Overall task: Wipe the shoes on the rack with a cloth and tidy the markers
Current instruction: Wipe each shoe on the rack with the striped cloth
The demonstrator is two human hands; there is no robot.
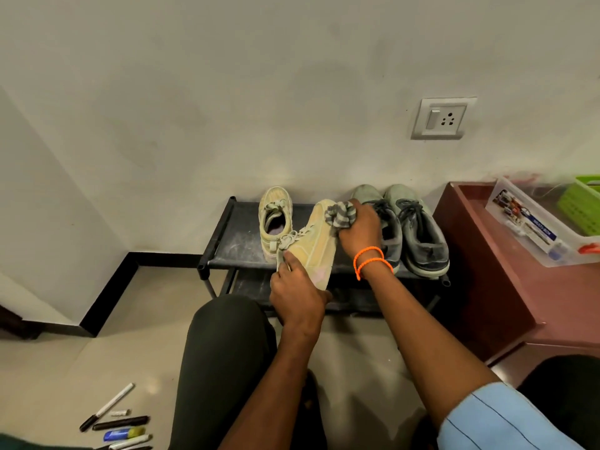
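Markers (118, 423) are scattered on the floor at lower left, while above the rack (227, 251) a beige shoe (316, 246) is gripped at its heel by the left hand (297, 298) and a striped cloth (341, 215) is pressed to its toe, bunched in the right hand (360, 233).

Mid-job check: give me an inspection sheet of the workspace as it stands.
Surface: black shoe rack, dusty top shelf.
Job's things: beige shoe lifted and tilted; its mate and a grey pair on the rack; striped cloth at the lifted shoe's toe; markers loose on the floor.
Clutter: clear plastic box and green basket on the brown cabinet.
Hands: left hand grips the lifted shoe's heel; right hand grips the cloth.
Cables: nothing seen.
Surroundings: wall socket.
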